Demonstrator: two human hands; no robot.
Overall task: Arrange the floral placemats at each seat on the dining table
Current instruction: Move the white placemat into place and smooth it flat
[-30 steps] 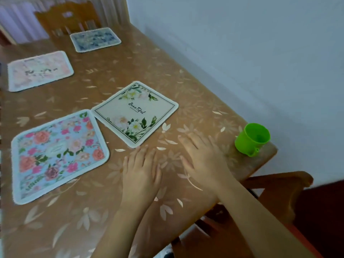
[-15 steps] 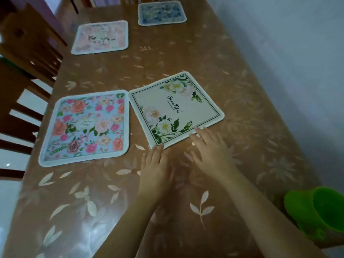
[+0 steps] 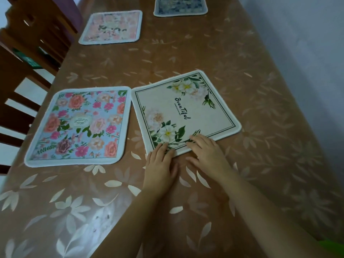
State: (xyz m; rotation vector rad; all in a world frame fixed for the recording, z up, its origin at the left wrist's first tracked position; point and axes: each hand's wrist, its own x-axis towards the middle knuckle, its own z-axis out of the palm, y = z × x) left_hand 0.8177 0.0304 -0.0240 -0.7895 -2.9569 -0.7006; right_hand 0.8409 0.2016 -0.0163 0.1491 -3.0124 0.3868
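A cream placemat (image 3: 188, 112) with white flowers and the word "Beautiful" lies skewed near the table's middle. My left hand (image 3: 161, 164) and my right hand (image 3: 206, 155) rest flat, fingers spread, with their fingertips on the mat's near edge. Touching the cream mat's left side is a blue placemat (image 3: 80, 125) with pink and orange roses. Farther back sit a pale pink placemat (image 3: 111, 27) and a dark blue placemat (image 3: 180, 6), the latter cut off by the top edge.
The table (image 3: 260, 146) wears a brown cloth with pale leaf prints. Dark wooden chair backs (image 3: 28, 58) stand along the left side. A grey wall (image 3: 307, 43) runs close along the right. A sliver of a green cup (image 3: 335, 246) shows bottom right.
Both hands slid forward from the bare cloth onto the cream mat's near edge. The view swung left, so the green cup dropped almost out of frame.
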